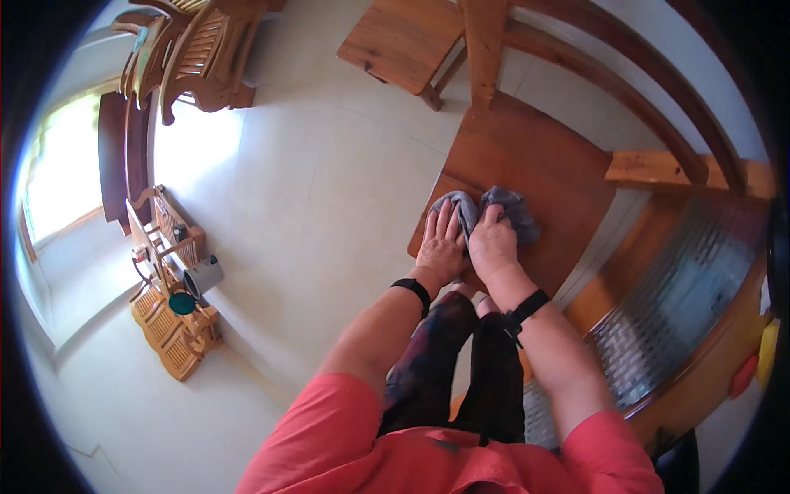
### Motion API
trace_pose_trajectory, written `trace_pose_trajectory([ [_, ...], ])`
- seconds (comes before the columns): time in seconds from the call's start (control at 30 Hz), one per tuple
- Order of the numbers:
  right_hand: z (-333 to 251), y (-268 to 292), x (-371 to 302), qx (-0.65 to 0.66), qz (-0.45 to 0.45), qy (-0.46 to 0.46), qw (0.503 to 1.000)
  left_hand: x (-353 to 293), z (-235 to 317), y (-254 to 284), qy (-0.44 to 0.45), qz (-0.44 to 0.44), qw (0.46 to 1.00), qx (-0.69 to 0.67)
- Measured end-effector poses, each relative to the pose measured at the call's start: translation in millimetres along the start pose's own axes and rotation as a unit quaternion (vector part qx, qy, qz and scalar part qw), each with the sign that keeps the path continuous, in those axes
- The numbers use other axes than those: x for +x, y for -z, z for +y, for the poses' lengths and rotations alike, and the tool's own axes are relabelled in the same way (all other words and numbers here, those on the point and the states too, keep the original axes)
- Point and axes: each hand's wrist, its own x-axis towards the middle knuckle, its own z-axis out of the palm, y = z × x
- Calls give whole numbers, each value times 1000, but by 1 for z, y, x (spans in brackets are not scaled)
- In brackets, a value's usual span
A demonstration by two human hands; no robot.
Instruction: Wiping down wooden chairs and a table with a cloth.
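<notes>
A grey cloth [512,212] lies bunched on the reddish-brown wooden chair seat [551,156]. My left hand [443,243] rests on the left part of the cloth, its fingers stretched out and pressing flat near the seat's left edge. Just to the right, my right hand [494,240] is closed on the cloth, with folds showing beyond the fingers. The two hands are side by side. Each wrist wears a black band.
The chair's curved wooden backrest [634,90] rises at the far right. A small wooden stool [403,41] stands beyond the seat. A glass-topped table [666,305] is close on the right. Slatted wooden chairs [210,58] stand far left, and a grey bin [202,277] stands left.
</notes>
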Motion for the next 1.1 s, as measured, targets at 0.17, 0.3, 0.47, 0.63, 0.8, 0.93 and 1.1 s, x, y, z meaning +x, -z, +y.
trace_pose_trajectory([
  [0.17, 2, -50, 9, 1, -9, -52, 999, 4, 4, -11, -22, 45, 998, 28],
  [0.3, -15, 2, 5, -143, -120, 44, 981, -3, -8, -13, -23, 54, 998, -18],
  [0.47, -31, -31, 17, -82, -102, -131, 983, -1, -15, -18, -68, 69, 990, -103],
  [0.63, -41, -7, 18, 112, -26, -212, 971, 6, -45, 9, -140, 72, 987, 36],
  [0.8, -54, -41, 50, -36, -115, -326, 938, -2, -118, 11, -253, 43, 961, -107],
  [0.93, -94, 4, 50, -131, -153, -296, 934, -41, -177, 11, -167, -127, 944, -254],
  [1.1, -121, -22, 53, -109, -133, -312, 934, -91, -243, -38, -31, -363, 870, -333],
])
